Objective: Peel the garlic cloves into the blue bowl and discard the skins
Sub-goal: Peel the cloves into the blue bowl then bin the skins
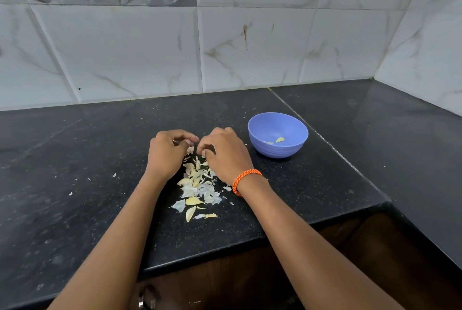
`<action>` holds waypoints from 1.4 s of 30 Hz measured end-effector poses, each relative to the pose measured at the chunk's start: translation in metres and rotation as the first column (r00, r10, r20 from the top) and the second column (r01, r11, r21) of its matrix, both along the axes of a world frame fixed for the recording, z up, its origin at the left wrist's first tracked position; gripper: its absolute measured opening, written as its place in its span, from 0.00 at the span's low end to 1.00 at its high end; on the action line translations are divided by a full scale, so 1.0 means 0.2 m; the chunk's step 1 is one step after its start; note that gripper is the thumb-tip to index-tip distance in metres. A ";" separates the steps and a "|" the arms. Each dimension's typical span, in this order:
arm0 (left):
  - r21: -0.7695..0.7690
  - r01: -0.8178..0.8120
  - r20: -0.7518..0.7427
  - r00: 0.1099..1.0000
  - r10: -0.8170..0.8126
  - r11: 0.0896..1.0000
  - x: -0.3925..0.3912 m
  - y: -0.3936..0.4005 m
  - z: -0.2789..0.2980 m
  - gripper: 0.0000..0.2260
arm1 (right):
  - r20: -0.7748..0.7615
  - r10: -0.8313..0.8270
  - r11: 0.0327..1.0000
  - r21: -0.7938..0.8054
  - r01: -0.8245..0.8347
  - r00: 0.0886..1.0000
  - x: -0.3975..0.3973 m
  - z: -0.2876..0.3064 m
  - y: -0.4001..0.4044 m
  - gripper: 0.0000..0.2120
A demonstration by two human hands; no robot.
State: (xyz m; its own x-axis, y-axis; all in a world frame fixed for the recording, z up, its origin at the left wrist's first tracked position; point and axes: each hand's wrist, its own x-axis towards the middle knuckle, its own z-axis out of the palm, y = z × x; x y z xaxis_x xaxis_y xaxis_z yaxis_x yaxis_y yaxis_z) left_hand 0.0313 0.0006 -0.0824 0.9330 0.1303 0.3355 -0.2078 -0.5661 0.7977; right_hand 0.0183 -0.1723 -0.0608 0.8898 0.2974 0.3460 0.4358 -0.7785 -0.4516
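A blue bowl [278, 135] stands on the black counter, with a peeled garlic clove [280, 140] and small bits inside. Left of it, my left hand [166, 153] and my right hand [222, 153] hover close together with curled fingers. Between their fingertips a small garlic clove [190, 149] with pale skin shows; both hands pinch at it, mostly hiding it. Below the hands lies a heap of garlic skins [197, 186] mixed with a few yellowish cloves [193, 201].
The black granite counter [87, 159] meets a tiled wall at the back and turns a corner on the right. Its front edge runs below my forearms, above a dark wooden cabinet [250, 272]. Tiny skin flakes [113, 175] lie scattered to the left.
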 end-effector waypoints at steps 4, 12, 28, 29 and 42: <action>-0.174 -0.075 0.027 0.996 0.081 0.982 -0.02 0.00 0.03 0.14 | -0.040 0.075 0.997 -0.001 -0.075 0.996 -0.02 0.00 0.06 0.09; -0.213 -0.066 0.012 0.997 0.070 0.975 -0.03 -0.02 0.03 0.15 | -0.062 0.099 0.969 -0.221 -0.110 0.993 -0.07 0.00 0.13 0.04; -0.213 -0.070 -0.003 0.997 0.071 0.974 -0.03 -0.02 0.03 0.15 | -0.144 0.059 0.997 -0.050 -0.066 0.988 -0.07 0.01 0.09 0.05; -0.208 -0.068 -0.003 0.998 0.069 0.976 -0.03 -0.02 0.03 0.15 | -0.128 0.054 0.992 -0.105 -0.068 0.990 -0.08 0.00 0.11 0.04; -0.186 0.012 0.049 0.999 -0.003 0.982 -0.04 -0.03 0.03 0.15 | -0.148 0.134 0.917 0.392 -0.066 0.980 -0.02 0.03 -0.03 0.05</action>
